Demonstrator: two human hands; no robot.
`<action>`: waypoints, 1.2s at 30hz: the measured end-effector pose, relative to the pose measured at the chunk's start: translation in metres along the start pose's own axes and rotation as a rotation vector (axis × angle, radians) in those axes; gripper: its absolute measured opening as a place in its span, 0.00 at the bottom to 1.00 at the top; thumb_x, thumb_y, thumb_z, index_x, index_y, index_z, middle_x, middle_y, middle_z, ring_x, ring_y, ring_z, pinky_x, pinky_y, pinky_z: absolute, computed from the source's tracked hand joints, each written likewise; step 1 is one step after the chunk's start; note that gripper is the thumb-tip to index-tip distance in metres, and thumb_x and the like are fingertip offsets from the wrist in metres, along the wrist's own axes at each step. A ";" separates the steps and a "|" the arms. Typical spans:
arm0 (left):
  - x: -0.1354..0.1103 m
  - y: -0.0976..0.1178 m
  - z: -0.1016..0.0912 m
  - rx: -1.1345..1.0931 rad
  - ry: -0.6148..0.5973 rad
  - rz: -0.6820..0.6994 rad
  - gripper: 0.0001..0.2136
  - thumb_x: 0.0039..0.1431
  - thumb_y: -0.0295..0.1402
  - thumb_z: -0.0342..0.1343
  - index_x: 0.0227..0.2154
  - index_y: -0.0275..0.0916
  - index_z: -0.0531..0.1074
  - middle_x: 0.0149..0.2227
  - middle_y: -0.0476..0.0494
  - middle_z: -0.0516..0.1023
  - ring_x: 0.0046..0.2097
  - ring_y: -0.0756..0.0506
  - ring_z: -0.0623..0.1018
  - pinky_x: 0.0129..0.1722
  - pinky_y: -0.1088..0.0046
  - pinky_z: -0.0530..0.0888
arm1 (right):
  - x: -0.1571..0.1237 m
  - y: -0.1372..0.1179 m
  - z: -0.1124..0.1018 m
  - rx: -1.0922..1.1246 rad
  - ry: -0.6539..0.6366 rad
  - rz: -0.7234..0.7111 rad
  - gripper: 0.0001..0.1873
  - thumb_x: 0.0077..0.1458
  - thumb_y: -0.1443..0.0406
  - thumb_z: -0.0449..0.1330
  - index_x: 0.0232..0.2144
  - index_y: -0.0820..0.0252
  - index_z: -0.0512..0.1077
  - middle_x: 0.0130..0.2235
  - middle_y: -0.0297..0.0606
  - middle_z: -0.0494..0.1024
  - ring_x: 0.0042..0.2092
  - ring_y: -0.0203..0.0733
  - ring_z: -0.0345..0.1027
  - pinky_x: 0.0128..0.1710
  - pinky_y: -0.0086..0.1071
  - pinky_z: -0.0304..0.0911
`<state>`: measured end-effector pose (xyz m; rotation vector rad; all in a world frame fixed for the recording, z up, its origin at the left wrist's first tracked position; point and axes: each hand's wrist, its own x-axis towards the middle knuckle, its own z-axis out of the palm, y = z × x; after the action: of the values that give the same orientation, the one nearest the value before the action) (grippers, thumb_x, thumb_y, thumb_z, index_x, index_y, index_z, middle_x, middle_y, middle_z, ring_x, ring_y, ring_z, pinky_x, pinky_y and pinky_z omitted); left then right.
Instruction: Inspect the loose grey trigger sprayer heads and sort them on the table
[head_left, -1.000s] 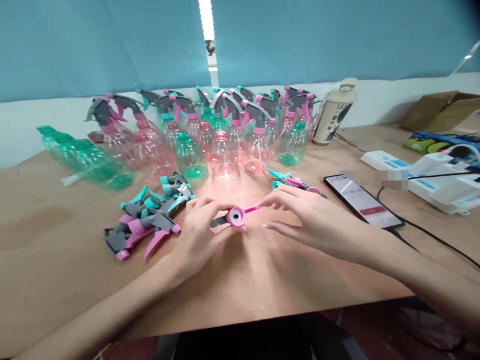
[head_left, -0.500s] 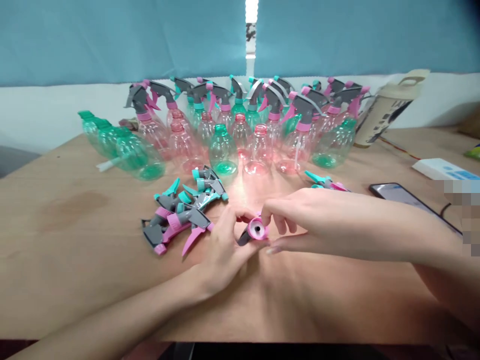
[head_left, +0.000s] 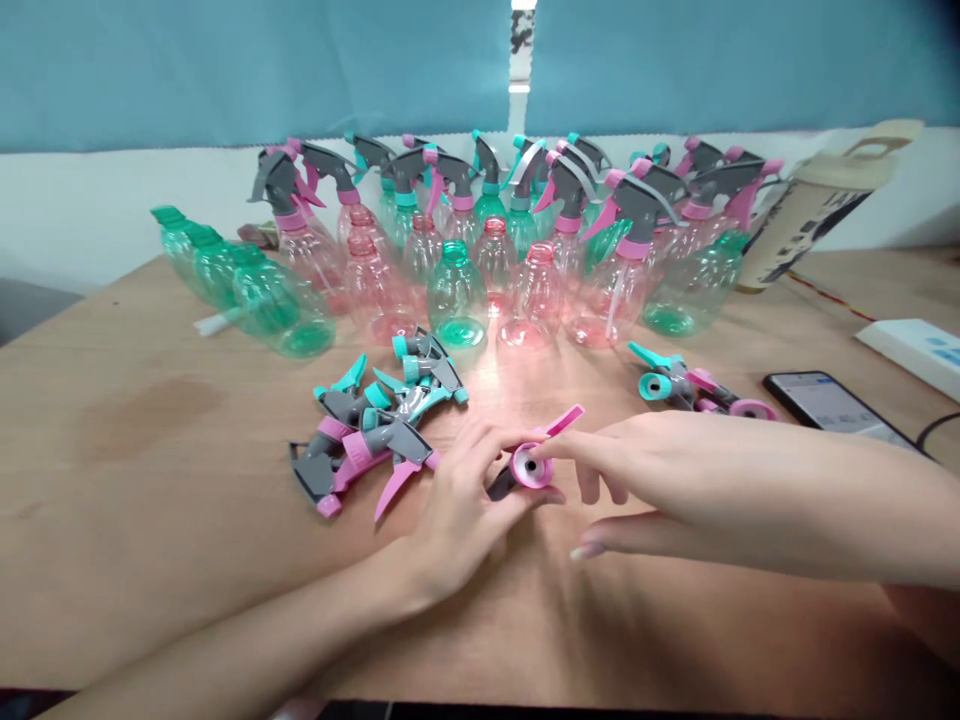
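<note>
My left hand [head_left: 461,510] grips a pink and grey spray-trigger head [head_left: 529,468] just above the wooden table [head_left: 150,500], with its round pink collar facing me and its pink lever pointing up to the right. My right hand [head_left: 637,480] reaches in from the right; its index fingertip touches the collar and the other fingers are loosely spread, holding nothing. Left of my hands lies a pile of loose trigger heads [head_left: 375,425] in pink, teal and grey. A smaller group of trigger heads [head_left: 686,385] lies to the right.
Many pink and green plastic spray bottles [head_left: 487,270] stand at the back, some capped with triggers; several green ones [head_left: 247,295] lie at the left. A beige jug [head_left: 817,205], a phone [head_left: 829,405] and a white power strip [head_left: 919,345] are at the right.
The view has shifted left and down. My left hand turned the trigger head so its lever points up and right. My right hand's fingers opened from a pinch to an index touch.
</note>
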<state>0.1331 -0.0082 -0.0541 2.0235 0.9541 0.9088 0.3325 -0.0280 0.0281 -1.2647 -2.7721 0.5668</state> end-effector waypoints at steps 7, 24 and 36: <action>0.001 -0.002 -0.001 0.038 -0.065 0.011 0.14 0.54 0.25 0.60 0.44 0.43 0.71 0.42 0.46 0.74 0.45 0.43 0.73 0.44 0.64 0.70 | 0.001 0.001 0.012 -0.102 0.028 -0.051 0.19 0.53 0.53 0.60 0.44 0.57 0.70 0.32 0.34 0.78 0.29 0.43 0.73 0.24 0.33 0.60; -0.003 -0.003 0.001 0.079 -0.041 0.033 0.14 0.56 0.28 0.59 0.46 0.41 0.70 0.38 0.46 0.75 0.41 0.44 0.73 0.42 0.66 0.71 | -0.004 -0.007 0.010 -0.280 0.139 -0.145 0.04 0.56 0.63 0.58 0.30 0.56 0.71 0.19 0.26 0.67 0.18 0.34 0.59 0.18 0.32 0.44; 0.004 -0.008 -0.010 0.170 0.091 0.278 0.15 0.59 0.25 0.56 0.49 0.40 0.69 0.43 0.44 0.77 0.44 0.44 0.71 0.43 0.65 0.71 | -0.003 -0.012 0.030 -0.355 0.199 -0.070 0.38 0.52 0.53 0.62 0.55 0.76 0.60 0.25 0.37 0.76 0.21 0.41 0.68 0.20 0.32 0.49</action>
<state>0.1243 0.0013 -0.0543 2.3170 0.8340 1.1080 0.3198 -0.0468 0.0047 -1.1929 -2.8113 -0.0599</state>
